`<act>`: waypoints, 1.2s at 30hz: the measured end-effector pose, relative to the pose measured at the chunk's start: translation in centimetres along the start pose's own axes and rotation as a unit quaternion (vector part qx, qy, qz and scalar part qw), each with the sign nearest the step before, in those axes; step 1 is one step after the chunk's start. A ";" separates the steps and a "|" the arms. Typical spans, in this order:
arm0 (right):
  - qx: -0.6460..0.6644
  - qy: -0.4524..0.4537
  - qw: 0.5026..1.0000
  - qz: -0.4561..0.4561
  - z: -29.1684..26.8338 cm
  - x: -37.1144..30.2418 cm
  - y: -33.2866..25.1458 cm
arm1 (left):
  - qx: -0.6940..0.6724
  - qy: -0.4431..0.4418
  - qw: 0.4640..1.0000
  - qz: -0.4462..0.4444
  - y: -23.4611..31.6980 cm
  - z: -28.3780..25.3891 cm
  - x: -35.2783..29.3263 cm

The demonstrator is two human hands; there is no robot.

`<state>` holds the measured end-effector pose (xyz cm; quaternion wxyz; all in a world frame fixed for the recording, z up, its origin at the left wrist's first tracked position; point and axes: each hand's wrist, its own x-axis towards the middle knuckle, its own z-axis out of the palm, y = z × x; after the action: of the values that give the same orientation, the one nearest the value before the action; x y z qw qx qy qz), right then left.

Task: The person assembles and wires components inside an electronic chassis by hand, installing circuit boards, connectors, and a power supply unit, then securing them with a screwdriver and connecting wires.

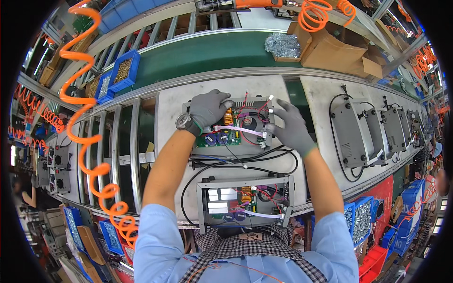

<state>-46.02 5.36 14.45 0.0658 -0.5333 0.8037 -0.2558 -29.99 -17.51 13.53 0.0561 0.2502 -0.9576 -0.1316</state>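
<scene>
Where the bench meets the checked apron [257, 245], a second gray chassis [289, 188] sits open at 6 o'clock from the handled chassis [250, 150], circuit parts and wiring showing. Black cables [203, 165] run between the two. Handled chassis lies beneath and between both gloved hands, open side up, white ribbon cable [240, 130] crossing its inside. Left hand [207, 109] is over its 10 o'clock corner, fingers curled close together by the copper coil [228, 117]; can't tell if they're pinching anything. Right hand [295, 127] is at its 3 o'clock edge, fingers spread, tips near a small white connector [271, 97]; contact unclear. Clock from that chassis: steel rollers [135, 155] around 9, gray cased units [347, 134] at 3. Orange coiled hose [80, 100] hangs along the 7-to-10 side. Farther: blue bin [125, 84] of brass-colored hardware at 10, green belt [203, 59] across 12, silver hardware [282, 45] at 1, cardboard box [332, 52] at 2.
</scene>
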 end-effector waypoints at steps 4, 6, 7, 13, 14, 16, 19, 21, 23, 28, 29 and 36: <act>-0.076 -0.141 0.986 0.055 4.4 6.2 -1.7 | -0.030 -0.002 0.998 -0.054 -1.2 -0.3 -0.5; -0.182 -0.123 0.975 -0.041 3.6 8.0 -2.5 | -0.022 0.000 0.999 -0.048 -1.5 -0.7 -0.6; -0.178 -0.129 0.974 -0.045 3.5 8.8 -3.6 | -0.008 0.007 0.999 -0.042 -1.8 -0.9 -0.6; -0.063 -0.206 0.974 0.064 3.7 12.1 -6.0 | -0.048 0.011 0.998 -0.027 -2.3 -0.6 -1.1; -0.113 -0.141 0.983 -0.033 4.8 11.9 -4.2 | -0.061 0.031 0.997 -0.017 -2.2 -0.5 -1.0; 0.117 -0.109 0.985 0.069 5.7 11.3 -1.6 | -0.075 0.047 0.996 -0.007 -1.9 -0.6 -1.0; 0.276 -0.010 0.954 0.117 6.2 10.9 -1.0 | -0.133 0.007 0.990 -0.036 -1.1 -1.5 -0.6; 0.188 -0.008 0.976 0.114 6.1 11.2 -1.5 | -0.080 -0.049 0.995 -0.031 -0.5 -1.6 0.1; 0.187 -0.025 0.968 0.163 5.4 11.0 -2.6 | -0.094 -0.096 0.990 -0.040 -0.7 -1.6 1.9; 0.171 -0.031 0.975 0.138 5.9 10.9 -2.3 | -0.215 -0.085 0.973 -0.007 -0.3 -0.8 3.8; 0.174 -0.024 0.975 0.140 6.1 10.8 -2.0 | -0.261 -0.030 0.964 0.045 -0.5 -0.5 4.0; 0.175 0.013 0.980 0.092 6.5 10.3 -2.1 | -0.305 0.082 0.946 -0.076 0.7 -0.5 -0.3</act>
<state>-46.23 -6.66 11.60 0.1708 -0.4341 0.7929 -0.3921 -29.98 -16.92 14.24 0.1974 0.3034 -0.8418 -0.4004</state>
